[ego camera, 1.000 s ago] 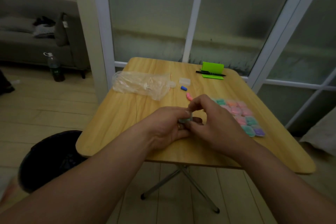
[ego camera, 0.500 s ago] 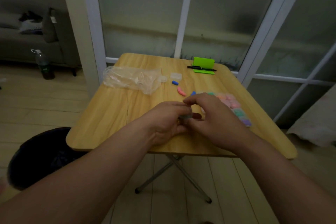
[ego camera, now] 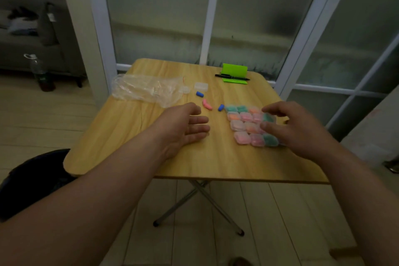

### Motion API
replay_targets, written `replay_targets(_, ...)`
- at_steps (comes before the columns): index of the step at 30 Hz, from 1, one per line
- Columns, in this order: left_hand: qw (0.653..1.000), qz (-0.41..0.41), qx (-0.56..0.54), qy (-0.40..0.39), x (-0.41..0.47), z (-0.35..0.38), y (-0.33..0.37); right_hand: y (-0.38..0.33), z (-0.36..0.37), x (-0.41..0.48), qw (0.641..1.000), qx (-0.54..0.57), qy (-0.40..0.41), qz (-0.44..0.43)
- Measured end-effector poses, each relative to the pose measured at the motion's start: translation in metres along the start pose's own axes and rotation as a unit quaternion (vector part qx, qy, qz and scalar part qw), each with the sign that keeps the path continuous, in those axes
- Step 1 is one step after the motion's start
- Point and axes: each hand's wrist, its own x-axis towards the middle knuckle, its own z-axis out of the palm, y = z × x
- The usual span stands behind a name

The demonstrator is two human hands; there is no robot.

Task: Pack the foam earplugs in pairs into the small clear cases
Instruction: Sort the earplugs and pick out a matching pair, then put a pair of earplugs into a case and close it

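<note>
Two blue earplugs [ego camera: 200, 94], one pink earplug [ego camera: 207, 104], one empty clear case [ego camera: 201, 85], roughly a dozen filled cases [ego camera: 242, 138], one plastic bag [ego camera: 149, 90], one pen [ego camera: 232, 77].

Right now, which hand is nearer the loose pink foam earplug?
Left. The left hand is just left of the pink foam earplug; the right hand pinches a teal-filled clear case farther right.

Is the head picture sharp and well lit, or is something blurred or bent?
Head view: dim, flat light with no glare; the right hand is blurred over the filled cases, the left hand is slightly soft; the window frame leans from wide-angle distortion.
</note>
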Motion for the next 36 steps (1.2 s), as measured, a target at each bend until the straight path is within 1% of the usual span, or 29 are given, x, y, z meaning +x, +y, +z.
replay_targets(4, 1.000, 0.004, 0.012, 0.012, 0.003, -0.001, -0.002, 0.004, 0.002, -0.001, 1.000, 0.000, -0.017, 0.013)
replay_targets(13, 0.999, 0.003, 0.034, 0.024, 0.004, 0.002, -0.003, -0.020, 0.013, -0.008, 0.999, 0.004, -0.043, -0.021)
replay_targets(17, 0.999, 0.008, 0.036, 0.020, 0.003, 0.005, -0.004, -0.046, 0.036, -0.007, 0.996, -0.034, -0.042, -0.072)
replay_targets(22, 0.999, 0.014, 0.035, 0.015, 0.000, 0.004, -0.003, -0.065, 0.057, 0.005, 0.989, -0.080, -0.060, -0.107)
replay_targets(26, 0.999, 0.018, 0.034, 0.017, 0.001, -0.003, -0.002, -0.059, 0.060, 0.012, 0.986, -0.117, -0.070, -0.099)
replay_targets(30, 0.999, 0.019, 0.033, 0.021, 0.005, -0.008, 0.000, -0.054, 0.061, 0.017, 0.985, -0.126, -0.080, -0.083)
replay_targets(32, 0.999, 0.018, 0.028, 0.027, 0.008, -0.011, 0.003, -0.053, 0.060, 0.020, 0.990, -0.106, -0.072, -0.066)
replay_targets(36, 0.999, 0.029, 0.006, 0.038, 0.014, -0.016, 0.010, -0.049, 0.054, 0.030, 0.998, -0.049, -0.023, -0.023)
